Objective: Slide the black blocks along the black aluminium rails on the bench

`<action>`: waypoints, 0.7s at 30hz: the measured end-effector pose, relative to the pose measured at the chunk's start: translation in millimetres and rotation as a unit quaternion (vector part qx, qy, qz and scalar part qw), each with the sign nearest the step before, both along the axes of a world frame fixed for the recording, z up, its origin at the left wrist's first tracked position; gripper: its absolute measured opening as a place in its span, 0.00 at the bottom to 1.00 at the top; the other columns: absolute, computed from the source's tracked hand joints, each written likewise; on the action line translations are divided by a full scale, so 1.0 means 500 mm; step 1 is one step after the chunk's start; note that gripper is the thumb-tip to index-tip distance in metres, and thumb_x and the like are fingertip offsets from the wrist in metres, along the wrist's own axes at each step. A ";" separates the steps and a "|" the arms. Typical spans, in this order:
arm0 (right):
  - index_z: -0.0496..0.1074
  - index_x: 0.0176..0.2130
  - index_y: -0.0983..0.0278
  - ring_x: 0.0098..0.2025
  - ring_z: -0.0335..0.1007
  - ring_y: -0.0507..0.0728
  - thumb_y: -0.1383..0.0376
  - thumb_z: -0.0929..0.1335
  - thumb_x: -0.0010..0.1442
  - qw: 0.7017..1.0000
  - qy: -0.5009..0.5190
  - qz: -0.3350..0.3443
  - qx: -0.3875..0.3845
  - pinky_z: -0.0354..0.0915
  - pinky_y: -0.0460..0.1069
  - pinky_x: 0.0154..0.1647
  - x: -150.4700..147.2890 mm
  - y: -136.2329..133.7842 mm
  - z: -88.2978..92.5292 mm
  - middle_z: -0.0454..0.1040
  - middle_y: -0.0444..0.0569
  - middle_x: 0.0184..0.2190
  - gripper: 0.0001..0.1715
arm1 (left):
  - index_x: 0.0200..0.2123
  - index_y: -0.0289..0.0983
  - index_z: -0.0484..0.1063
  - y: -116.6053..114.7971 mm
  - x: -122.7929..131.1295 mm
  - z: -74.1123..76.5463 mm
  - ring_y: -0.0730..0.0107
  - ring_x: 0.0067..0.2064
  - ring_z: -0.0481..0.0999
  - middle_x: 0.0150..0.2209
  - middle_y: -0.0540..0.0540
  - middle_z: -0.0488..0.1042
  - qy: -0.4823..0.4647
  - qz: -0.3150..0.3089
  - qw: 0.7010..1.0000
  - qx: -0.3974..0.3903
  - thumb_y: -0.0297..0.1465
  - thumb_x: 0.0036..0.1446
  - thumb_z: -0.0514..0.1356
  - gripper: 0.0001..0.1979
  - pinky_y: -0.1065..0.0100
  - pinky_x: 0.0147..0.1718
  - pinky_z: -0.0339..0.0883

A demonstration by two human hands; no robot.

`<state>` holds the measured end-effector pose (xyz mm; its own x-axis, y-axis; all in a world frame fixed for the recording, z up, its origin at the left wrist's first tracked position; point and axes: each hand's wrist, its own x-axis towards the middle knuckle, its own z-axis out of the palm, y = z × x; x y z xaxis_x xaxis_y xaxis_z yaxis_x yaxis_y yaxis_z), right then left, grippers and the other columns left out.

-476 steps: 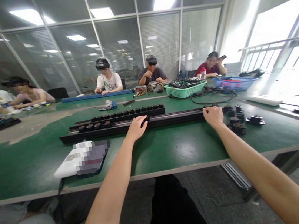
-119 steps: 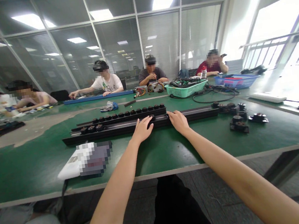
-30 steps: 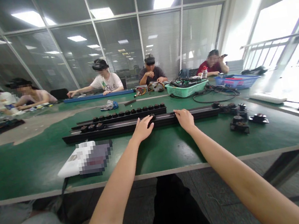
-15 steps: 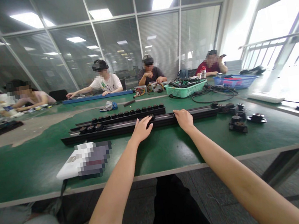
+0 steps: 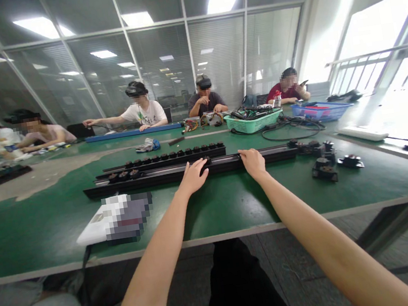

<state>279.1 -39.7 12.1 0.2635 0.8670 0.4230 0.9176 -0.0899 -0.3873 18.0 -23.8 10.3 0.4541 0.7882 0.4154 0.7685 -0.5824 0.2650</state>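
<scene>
Black rail (image 5: pixel 146 178) partly hidden under left hand (image 5: pixel 192 177) and right hand (image 5: pixel 252 162); white object (image 5: pixel 114 220) pixelated; green basket (image 5: pixel 254 126) contents too small to tell.

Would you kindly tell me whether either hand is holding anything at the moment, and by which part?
The left hand and right hand both lie over the top of the long black metal rail, near its middle; whether they grip it cannot be told.

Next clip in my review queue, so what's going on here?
A person at a long green workbench has their left hand and right hand resting on a long black rail. A second rail with a row of round black fittings lies just behind it, and more black fittings sit beyond its right end. Other people sit further along the bench, including one in a white T-shirt.
</scene>
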 end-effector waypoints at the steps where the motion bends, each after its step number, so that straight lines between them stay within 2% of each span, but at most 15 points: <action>1: 0.77 0.62 0.55 0.53 0.76 0.58 0.63 0.61 0.75 1.000 0.004 0.000 0.003 0.68 0.50 0.54 0.000 0.001 -0.001 0.79 0.55 0.53 0.24 | 0.69 0.38 0.65 0.000 0.000 0.000 0.59 0.74 0.61 0.72 0.38 0.64 -0.001 -0.001 1.000 0.001 0.37 0.72 0.50 0.26 0.42 0.75 0.39; 5: 0.77 0.62 0.56 0.53 0.76 0.58 0.63 0.61 0.74 1.000 0.014 -0.006 0.009 0.68 0.49 0.54 0.003 0.002 -0.004 0.79 0.55 0.54 0.24 | 0.69 0.41 0.65 -0.001 0.000 0.000 0.60 0.73 0.62 0.72 0.39 0.64 -0.002 0.000 1.000 0.001 0.37 0.71 0.50 0.26 0.41 0.74 0.40; 21: 0.77 0.62 0.55 0.53 0.76 0.59 0.63 0.61 0.74 1.000 0.008 -0.027 0.006 0.68 0.50 0.55 0.011 0.003 -0.005 0.80 0.55 0.54 0.24 | 0.69 0.40 0.65 -0.001 0.000 0.001 0.59 0.73 0.62 0.72 0.39 0.65 -0.002 0.001 1.000 0.001 0.37 0.71 0.51 0.26 0.42 0.75 0.40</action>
<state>284.5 -38.2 9.6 0.3166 0.8463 0.4285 0.9051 -0.1344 -0.4033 18.1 -24.3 10.8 0.4502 0.7888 0.4184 0.7691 -0.5806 0.2671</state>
